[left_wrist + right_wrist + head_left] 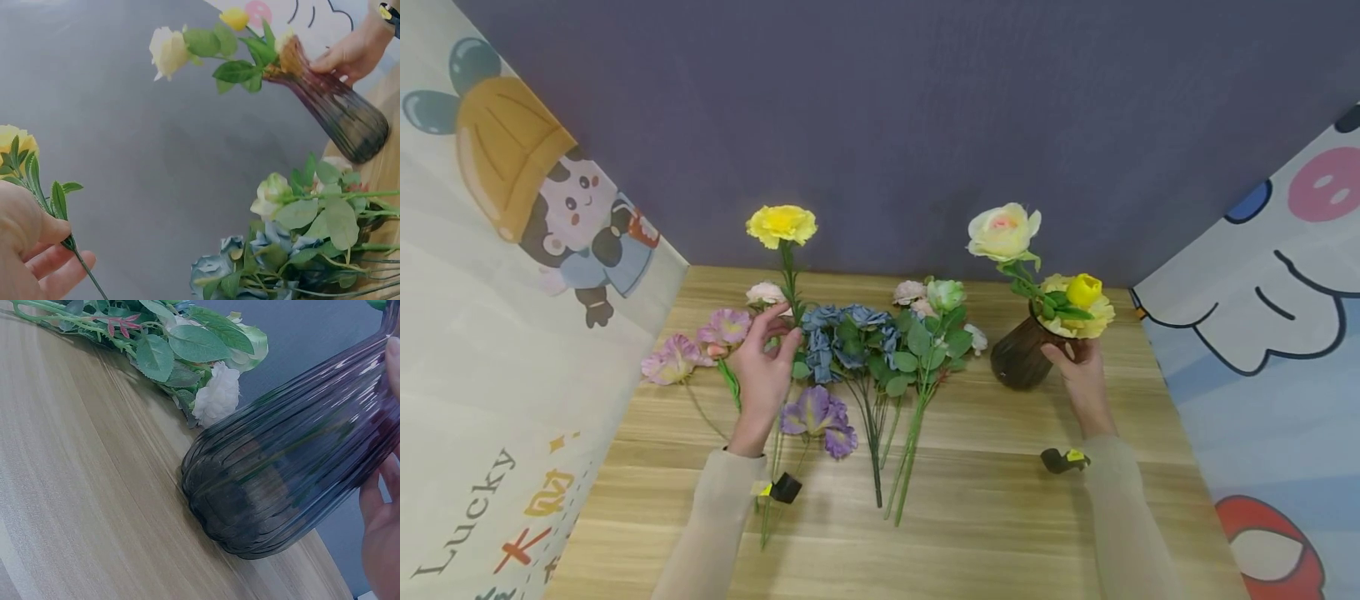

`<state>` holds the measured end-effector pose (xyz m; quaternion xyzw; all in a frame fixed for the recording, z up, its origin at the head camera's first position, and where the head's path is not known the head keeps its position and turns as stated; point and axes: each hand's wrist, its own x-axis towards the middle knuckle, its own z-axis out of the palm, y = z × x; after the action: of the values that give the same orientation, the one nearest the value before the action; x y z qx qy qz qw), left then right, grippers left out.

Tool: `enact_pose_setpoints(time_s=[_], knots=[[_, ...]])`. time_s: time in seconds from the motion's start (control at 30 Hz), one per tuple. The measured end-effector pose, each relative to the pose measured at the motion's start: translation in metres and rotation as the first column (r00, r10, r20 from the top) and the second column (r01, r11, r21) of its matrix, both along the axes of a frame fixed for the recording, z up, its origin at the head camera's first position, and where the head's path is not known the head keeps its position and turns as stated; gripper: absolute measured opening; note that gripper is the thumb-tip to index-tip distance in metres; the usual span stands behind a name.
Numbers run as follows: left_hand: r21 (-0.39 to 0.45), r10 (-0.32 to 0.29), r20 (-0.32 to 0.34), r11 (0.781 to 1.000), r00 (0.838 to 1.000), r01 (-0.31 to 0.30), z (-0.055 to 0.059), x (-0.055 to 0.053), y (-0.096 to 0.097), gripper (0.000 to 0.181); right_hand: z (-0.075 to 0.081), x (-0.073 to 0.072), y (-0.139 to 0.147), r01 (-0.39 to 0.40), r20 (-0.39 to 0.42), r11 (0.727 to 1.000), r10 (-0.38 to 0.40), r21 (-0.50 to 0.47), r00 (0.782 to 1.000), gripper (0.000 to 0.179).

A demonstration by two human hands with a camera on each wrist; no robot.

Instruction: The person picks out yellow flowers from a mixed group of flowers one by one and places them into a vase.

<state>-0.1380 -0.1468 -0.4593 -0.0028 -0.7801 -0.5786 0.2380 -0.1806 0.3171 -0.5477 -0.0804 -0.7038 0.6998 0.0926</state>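
My left hand [762, 375] pinches the green stem of a yellow carnation [781, 226] between thumb and fingers, with the bloom held upright above the hand. In the left wrist view, the stem [89, 272] runs down past the fingers. On the right side of the table, my right hand [1084, 382] grips a dark ribbed glass vase [1021, 360] near its neck. The vase leans, as the right wrist view also shows. In its mouth are a cream rose [1002, 233], a yellow tulip [1084, 291] and a ruffled yellow flower [1099, 318].
Between the hands, blue flowers [850, 333], a pale green rose [945, 295] and a purple flower [820, 417] lie on the wooden table [985, 517]. Pink-purple flowers [672, 360] lie at the left. A grey-blue panel [880, 142] stands behind; printed panels flank both sides.
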Motion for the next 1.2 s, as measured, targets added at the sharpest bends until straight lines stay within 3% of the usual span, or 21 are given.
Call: enact_pose_setpoints(time_s=[0.4, 0.67, 0.9, 1.2], knots=[[0.041, -0.023, 0.039, 0.999, 0.999, 0.021, 0.007, 0.003, 0.011, 0.04, 0.0, 0.002, 0.001, -0.009, -0.01, 1.0, 0.01, 0.013, 1.0, 0.07], [0.1, -0.043, -0.007, 0.994, 0.999, 0.043, 0.009, -0.001, 0.02, 0.043, 0.0, 0.001, 0.0, 0.011, -0.006, 1.0, -0.011, 0.015, 1.0, 0.068], [0.174, -0.092, -0.087, 0.979, 0.992, 0.106, 0.01, -0.001, 0.028, 0.044, 0.0, 0.0, -0.001, 0.013, -0.013, 1.0, -0.013, 0.0, 1.0, 0.067], [0.227, -0.126, -0.108, 0.963, 0.986, 0.148, 0.011, -0.001, 0.037, 0.033, 0.0, -0.001, -0.001, 0.003, 0.002, 1.0, -0.003, 0.016, 1.0, 0.069]])
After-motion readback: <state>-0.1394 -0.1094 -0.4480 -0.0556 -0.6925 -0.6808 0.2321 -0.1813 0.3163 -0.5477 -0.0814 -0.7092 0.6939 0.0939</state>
